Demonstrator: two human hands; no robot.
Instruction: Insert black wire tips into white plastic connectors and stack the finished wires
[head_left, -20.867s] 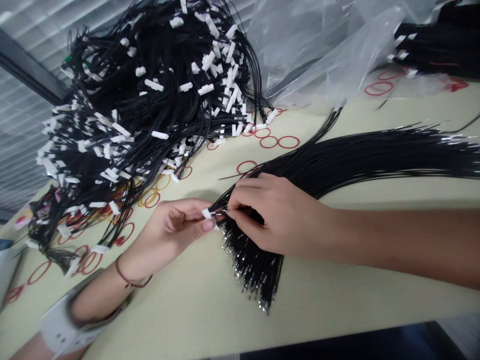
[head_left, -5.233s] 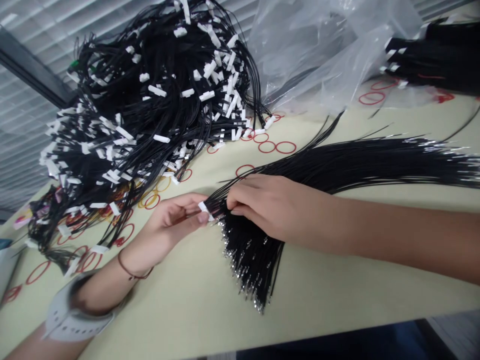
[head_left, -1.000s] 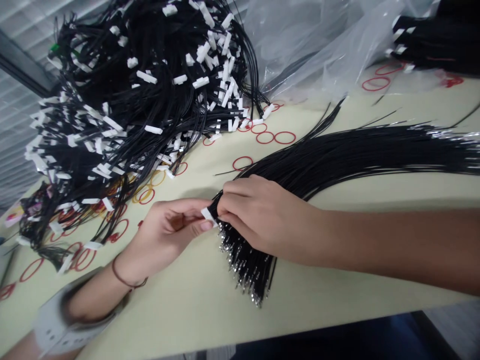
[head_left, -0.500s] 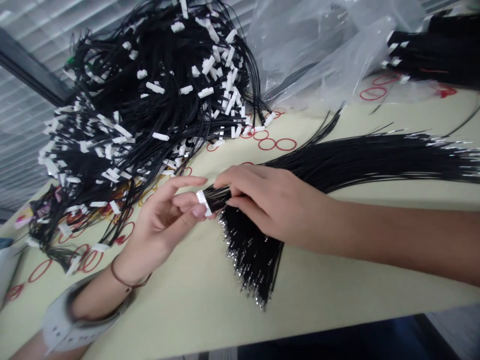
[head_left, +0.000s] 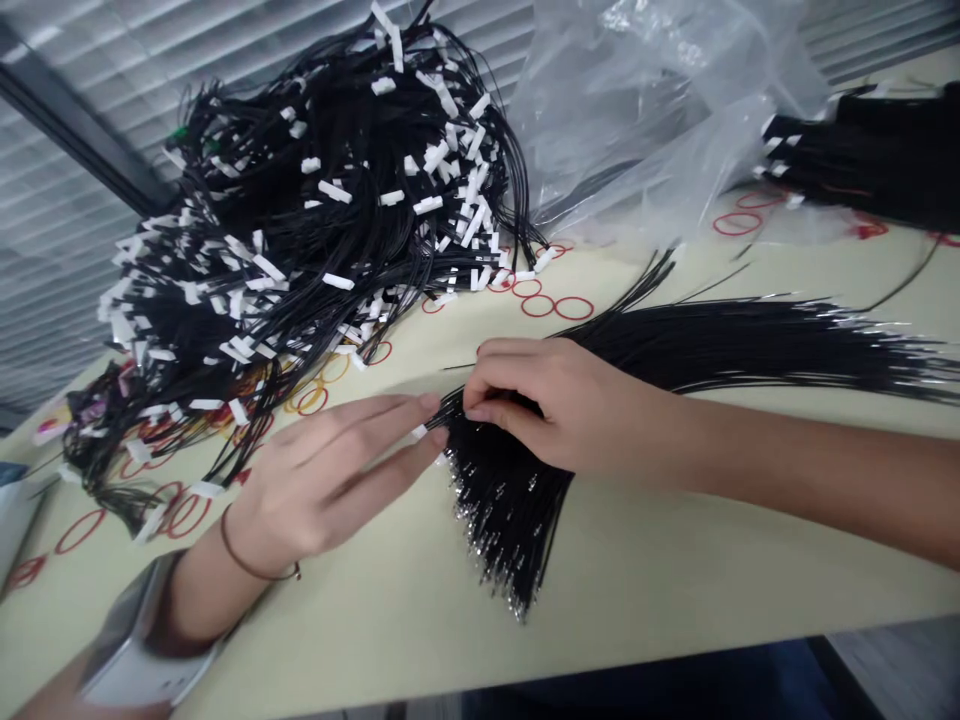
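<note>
Table fills the lower view. Pile at 10–11 o'clock, prob. there to leave work room up front. Wires run ctr to 3 o'clock; shiny tips fan twd 6, prob. for easy picking. L hand at 8, fingertips closed on plug, prob. to steady it; thumb hidden, grip force unclear. R hand, just off ctr twd 4, pinches wires close by, hands slightly apart. Plug nr ctr, twd 8: white, small, mostly covered, black leads out its 2 o'clock side.
</note>
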